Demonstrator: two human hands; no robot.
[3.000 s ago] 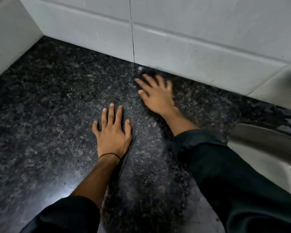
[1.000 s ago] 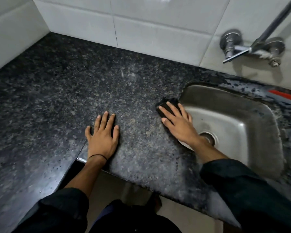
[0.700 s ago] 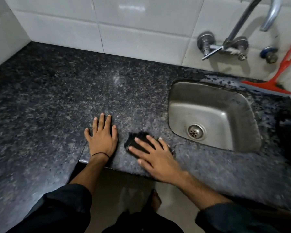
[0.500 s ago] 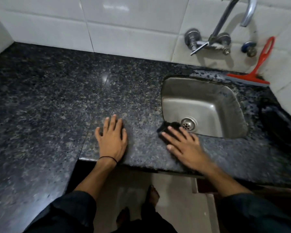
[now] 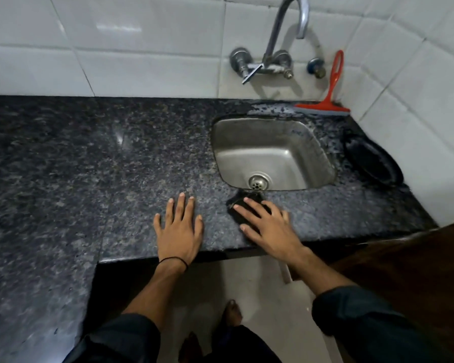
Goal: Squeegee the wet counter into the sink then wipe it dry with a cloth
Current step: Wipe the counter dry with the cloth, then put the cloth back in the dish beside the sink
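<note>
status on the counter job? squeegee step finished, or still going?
Squeegeeing looks finished: the red squeegee leans against the wall tiles behind the sink. In hand: the right hand presses a dark cloth flat on the counter in front of the sink; the left hand rests flat beside it. Left: the strip behind the sink looks wet and patchy, so wiping isn't done.

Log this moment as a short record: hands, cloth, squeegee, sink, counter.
left hand: flat on counter, fingers spread, holding nothing
right hand: pressed flat on cloth
cloth: dark, on counter at sink's front edge
squeegee: red, behind sink, handle leaning on wall tiles
sink: steel, nothing in it, drain visible
counter: dark speckled granite
</note>
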